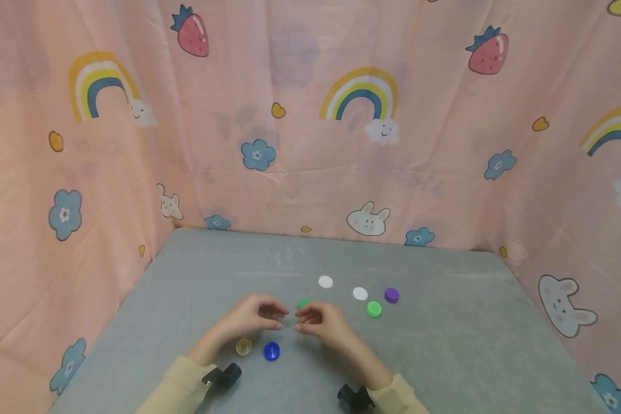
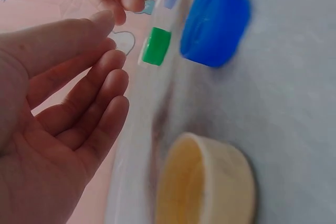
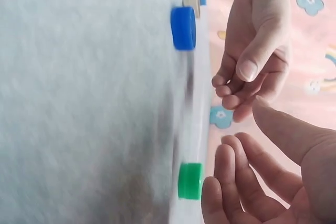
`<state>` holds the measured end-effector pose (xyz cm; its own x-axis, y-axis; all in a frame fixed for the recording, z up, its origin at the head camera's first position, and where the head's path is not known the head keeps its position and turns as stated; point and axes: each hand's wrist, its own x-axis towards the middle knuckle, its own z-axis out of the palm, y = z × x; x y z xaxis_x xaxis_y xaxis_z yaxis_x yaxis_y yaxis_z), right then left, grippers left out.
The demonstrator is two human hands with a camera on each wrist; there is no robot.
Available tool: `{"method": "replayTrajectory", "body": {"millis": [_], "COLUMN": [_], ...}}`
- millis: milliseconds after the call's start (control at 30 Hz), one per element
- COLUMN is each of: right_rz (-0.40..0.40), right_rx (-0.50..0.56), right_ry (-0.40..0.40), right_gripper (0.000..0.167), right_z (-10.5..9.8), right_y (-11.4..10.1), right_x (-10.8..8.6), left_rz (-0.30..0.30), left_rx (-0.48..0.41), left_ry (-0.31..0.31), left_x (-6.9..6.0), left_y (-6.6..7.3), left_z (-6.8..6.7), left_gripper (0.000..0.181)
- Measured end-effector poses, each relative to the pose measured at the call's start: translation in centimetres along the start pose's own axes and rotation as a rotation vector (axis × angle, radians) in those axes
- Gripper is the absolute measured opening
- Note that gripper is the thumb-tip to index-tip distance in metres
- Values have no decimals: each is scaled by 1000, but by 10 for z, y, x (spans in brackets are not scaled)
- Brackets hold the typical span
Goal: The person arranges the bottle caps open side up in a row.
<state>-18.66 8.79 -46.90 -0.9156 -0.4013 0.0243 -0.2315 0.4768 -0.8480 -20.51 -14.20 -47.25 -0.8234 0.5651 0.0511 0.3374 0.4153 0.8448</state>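
Note:
My left hand (image 1: 256,315) and right hand (image 1: 327,323) hover over the table with fingertips facing each other, a small gap between them. Both have loosely bent fingers and hold nothing. Below the left hand lie a cream bottle cap (image 1: 244,347) and a blue bottle cap (image 1: 271,351), their hollow sides up. A green cap (image 1: 303,303) is partly hidden behind the right hand's fingers. In the left wrist view the blue cap (image 2: 216,23) and cream cap (image 2: 231,187) stand out large. The right wrist view shows a green cap (image 3: 190,181) beside the right fingers.
Farther back on the grey table (image 1: 471,333) lie two white discs, one to the left (image 1: 325,282) and one to the right (image 1: 360,294). Right of them are another green cap (image 1: 374,309) and a purple cap (image 1: 391,295). A pink patterned curtain (image 1: 300,190) encloses the table's back and sides.

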Motion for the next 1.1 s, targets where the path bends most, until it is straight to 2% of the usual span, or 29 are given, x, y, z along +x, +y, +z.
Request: {"method": "replayTrajectory", "body": {"millis": [167,267,367,500,633,767,800,833,1100], "right_rz": [7,-2,-5,1,-4,-14,-16,-15,-15], "right_rx": [25,36,11,-45,-80,-107,-113,-121,-153], "right_ry": [82,126,165,196,206,217,217,217,173], "right_gripper": [24,23,23,22,23,23,23,23,23], "right_z": [-8,-12,-16,-19,-20,-19,-19,-19,-19], "right_y": [4,7,9,13,16,20,21,22,27], "right_x": [6,10,15,18,21,24,24,25,27], "left_rz": [-2,-20,-37,-28,-22,-55,-60,-66,-77], "left_rx": [-56,-47,-27,-24,-31,-32,-29,-26,-7], "left_ry": [16,15,9,18,35,42,42,43,10], "left_x": [13,22,31,41,48,52,55,55,59], "left_y": [4,6,6,0,-1,-4,-10,-11,-15], "left_z": [-1,0,2,5,6,8,9,9,12], "left_gripper": [27,27,26,25,26,26,27,26,26]}}
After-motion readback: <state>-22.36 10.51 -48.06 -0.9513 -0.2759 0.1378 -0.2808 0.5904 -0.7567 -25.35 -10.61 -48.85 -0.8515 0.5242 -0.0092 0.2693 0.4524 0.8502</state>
